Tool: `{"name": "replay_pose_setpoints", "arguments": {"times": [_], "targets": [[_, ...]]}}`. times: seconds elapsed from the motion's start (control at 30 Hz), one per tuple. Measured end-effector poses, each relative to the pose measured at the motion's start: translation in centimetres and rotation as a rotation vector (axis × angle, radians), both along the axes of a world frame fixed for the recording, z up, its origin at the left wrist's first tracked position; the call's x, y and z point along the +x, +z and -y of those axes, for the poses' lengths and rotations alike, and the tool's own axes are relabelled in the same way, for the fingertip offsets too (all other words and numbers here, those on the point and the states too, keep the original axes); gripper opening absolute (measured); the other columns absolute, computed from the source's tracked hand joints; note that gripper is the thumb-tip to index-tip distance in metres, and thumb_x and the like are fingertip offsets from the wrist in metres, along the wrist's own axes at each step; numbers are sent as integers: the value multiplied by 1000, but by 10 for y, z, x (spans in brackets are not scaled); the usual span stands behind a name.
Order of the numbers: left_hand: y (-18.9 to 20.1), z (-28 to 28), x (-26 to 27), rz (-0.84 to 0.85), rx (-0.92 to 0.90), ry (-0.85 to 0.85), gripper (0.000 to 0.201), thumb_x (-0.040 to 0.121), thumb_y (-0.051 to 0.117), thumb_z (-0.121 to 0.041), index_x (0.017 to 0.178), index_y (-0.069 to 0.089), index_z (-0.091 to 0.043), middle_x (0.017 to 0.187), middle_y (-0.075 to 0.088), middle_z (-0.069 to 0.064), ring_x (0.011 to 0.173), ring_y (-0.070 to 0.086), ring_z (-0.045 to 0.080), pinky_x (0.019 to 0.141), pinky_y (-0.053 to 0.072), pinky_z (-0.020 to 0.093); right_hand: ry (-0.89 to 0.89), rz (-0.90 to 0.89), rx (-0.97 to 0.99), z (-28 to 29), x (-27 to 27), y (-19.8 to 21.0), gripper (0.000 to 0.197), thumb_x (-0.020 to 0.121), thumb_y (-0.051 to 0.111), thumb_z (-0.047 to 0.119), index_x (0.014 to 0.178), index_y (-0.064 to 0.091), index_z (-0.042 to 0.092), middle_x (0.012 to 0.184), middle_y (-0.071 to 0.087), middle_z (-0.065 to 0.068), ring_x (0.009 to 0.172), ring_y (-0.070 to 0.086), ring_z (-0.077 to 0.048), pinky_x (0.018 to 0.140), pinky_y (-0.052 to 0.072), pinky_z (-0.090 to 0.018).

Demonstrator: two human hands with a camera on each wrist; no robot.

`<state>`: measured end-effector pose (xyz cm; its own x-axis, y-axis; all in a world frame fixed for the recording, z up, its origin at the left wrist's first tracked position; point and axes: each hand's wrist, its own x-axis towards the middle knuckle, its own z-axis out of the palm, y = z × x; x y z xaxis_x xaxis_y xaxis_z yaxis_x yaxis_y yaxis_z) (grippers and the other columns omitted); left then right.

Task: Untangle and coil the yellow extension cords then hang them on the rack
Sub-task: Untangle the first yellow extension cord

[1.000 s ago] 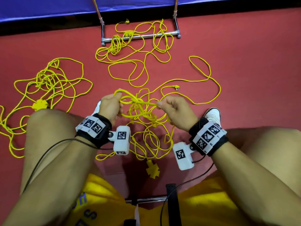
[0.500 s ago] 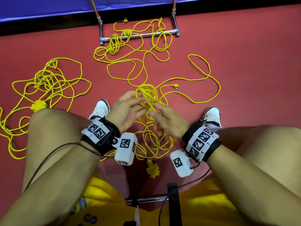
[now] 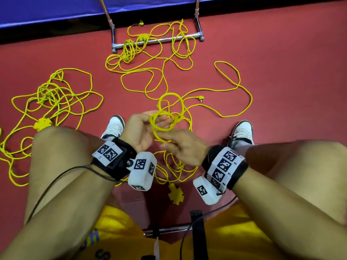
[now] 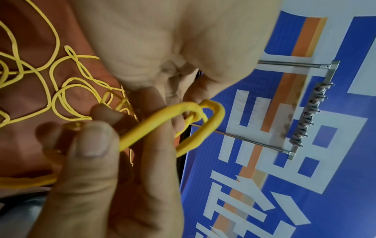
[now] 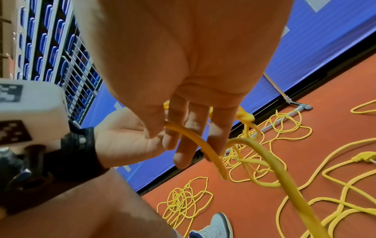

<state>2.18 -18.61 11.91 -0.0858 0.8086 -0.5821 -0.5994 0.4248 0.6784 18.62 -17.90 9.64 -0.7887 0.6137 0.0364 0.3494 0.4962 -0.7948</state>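
Note:
I sit on the red floor with a tangled yellow extension cord [image 3: 170, 102] lifted between my knees. My left hand [image 3: 144, 130] lies palm up and its curled fingers hold small round loops of it. My right hand [image 3: 183, 147] pinches the same loops from below right, with thumb and fingers [image 4: 91, 141] on the strand [image 4: 154, 124]. The cord's cross-shaped socket block [image 3: 176, 194] and its plug [image 3: 200, 99] lie on the floor. A second tangle [image 3: 54, 94] lies to the left and a third [image 3: 150, 59] by the rack's base bar [image 3: 187, 36]. The rack's hook bar [image 4: 309, 116] stands against the blue banner.
My white shoes [image 3: 113, 126] [image 3: 242, 132] stand beside the cord heap. Loose cord runs across the floor to the right [image 3: 244, 94]. A blue banner wall [image 3: 56, 10] closes the far side. A metal bar [image 3: 169, 229] of my seat sits under me.
My hands came together from a wide hold on the knot. The left hand turned palm up, and the cord between them now stands in small round loops.

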Motion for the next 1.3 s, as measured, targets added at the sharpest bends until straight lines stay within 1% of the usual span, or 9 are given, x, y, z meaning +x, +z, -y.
{"name": "replay_pose_setpoints", "arguments": {"times": [0.1,0.3,0.4,0.5,0.7,0.87,1.07,1.17,1.3], "targets": [[5,3,2,66,73,4,29,93,36,5,109,59,1,88,71,13,84,74,26,86,58,41,21,21,44,-4,0,-2,14,92,61,15,104,64,9,83,49,10,81,42,-9,76,36,-29],[12,5,5,48,161,-132,33,87,53,-9,119,61,-9,98,73,10,74,72,20,65,58,32,-13,84,115,-11,7,0,14,89,65,21,100,66,13,89,62,0,85,54,-20,73,40,-31],[10,3,7,32,156,-87,24,90,53,-7,112,61,-7,93,72,12,58,64,14,60,56,28,-47,260,134,-11,6,-4,26,90,64,42,103,69,20,100,69,-2,97,61,-26,80,49,-38],[8,1,4,-11,152,-68,14,91,54,-9,103,60,-12,88,67,8,40,40,4,44,37,19,-290,295,34,-12,7,-7,45,85,58,65,87,66,21,80,66,4,83,62,-23,70,48,-36],[10,1,-2,-54,120,-144,16,87,57,-15,102,58,-13,72,65,-1,32,24,0,40,10,17,-731,-86,-78,-18,2,-10,50,80,52,69,97,38,24,93,58,4,78,59,-19,73,50,-42],[9,2,-1,-152,26,-326,32,92,42,2,114,62,-10,64,57,6,30,22,3,44,7,21,-765,-393,-249,-32,3,-6,41,86,55,57,115,47,29,103,64,3,75,64,-15,71,56,-43],[-1,1,0,-322,-57,-495,33,90,33,7,110,59,5,42,31,1,31,20,8,43,13,19,-909,-490,-316,-47,6,-6,44,87,63,52,69,45,16,60,44,-14,52,43,-30,55,44,-49],[-6,4,2,-353,10,-471,21,89,42,5,96,61,6,44,41,3,37,34,12,40,27,19,-971,-458,-368,-50,8,-6,46,74,73,58,61,45,24,56,45,-8,53,42,-22,53,43,-46],[-9,9,1,-549,150,-628,21,80,61,-30,84,66,-10,65,62,11,50,52,18,48,40,19,-859,-356,-456,-46,9,-3,50,77,79,46,61,42,17,50,47,-5,49,44,-19,50,42,-40]]}}
